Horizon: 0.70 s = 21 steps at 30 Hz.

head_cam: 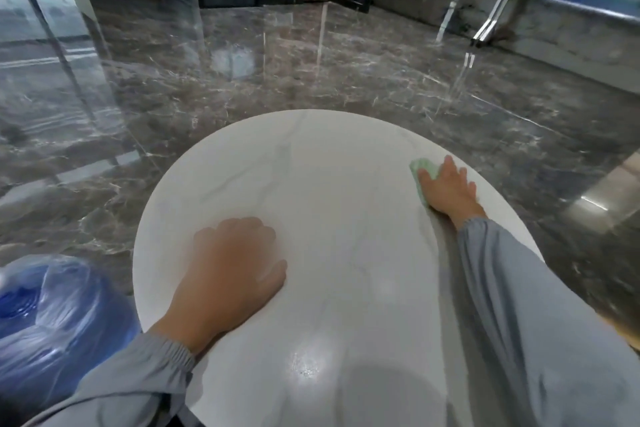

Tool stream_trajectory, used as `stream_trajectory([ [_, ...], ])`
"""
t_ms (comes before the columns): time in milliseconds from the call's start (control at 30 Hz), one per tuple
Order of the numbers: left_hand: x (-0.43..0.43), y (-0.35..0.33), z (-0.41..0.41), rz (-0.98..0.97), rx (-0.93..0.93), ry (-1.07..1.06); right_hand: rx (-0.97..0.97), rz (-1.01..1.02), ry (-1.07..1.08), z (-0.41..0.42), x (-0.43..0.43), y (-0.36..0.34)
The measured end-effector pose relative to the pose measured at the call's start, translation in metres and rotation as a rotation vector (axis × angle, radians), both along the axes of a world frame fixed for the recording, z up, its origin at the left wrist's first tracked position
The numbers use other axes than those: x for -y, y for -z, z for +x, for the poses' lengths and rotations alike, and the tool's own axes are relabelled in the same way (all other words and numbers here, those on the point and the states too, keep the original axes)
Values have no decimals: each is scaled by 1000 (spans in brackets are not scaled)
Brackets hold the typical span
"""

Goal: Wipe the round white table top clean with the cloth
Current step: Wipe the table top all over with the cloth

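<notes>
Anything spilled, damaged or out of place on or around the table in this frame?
Nothing stands out. The white table top shows only faint grey veining and a glare patch, no spill or chip. The right hand presses the green cloth flat near the right rim; the left hand rests on the table.

One wide-angle camera sat on the person's head, facing forward and steeply down. The round white table top (346, 191) lay close beneath it, filling the lower middle. The left sleeve (138, 374) entered at seven o'clock and the right sleeve (519, 305) at five. The marble floor (277, 62) receded toward twelve.
</notes>
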<state>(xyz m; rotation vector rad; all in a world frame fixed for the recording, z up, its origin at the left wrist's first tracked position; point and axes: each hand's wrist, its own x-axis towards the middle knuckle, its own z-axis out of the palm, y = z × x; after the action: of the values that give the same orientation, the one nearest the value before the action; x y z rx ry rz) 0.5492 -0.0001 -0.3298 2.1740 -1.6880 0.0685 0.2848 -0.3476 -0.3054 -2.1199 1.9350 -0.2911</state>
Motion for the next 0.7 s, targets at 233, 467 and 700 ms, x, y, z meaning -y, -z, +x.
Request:
stream_trajectory([
  [233,2,1,-4,-13,-7,-1,-142,-25,115,-61,36,10],
  [467,2,3,-3,-12,-24,-8,-159,86,-101,41,50,8],
  [700,1,-1,-4,-3,-12,-17,-225,30,-885,263,-78,9],
])
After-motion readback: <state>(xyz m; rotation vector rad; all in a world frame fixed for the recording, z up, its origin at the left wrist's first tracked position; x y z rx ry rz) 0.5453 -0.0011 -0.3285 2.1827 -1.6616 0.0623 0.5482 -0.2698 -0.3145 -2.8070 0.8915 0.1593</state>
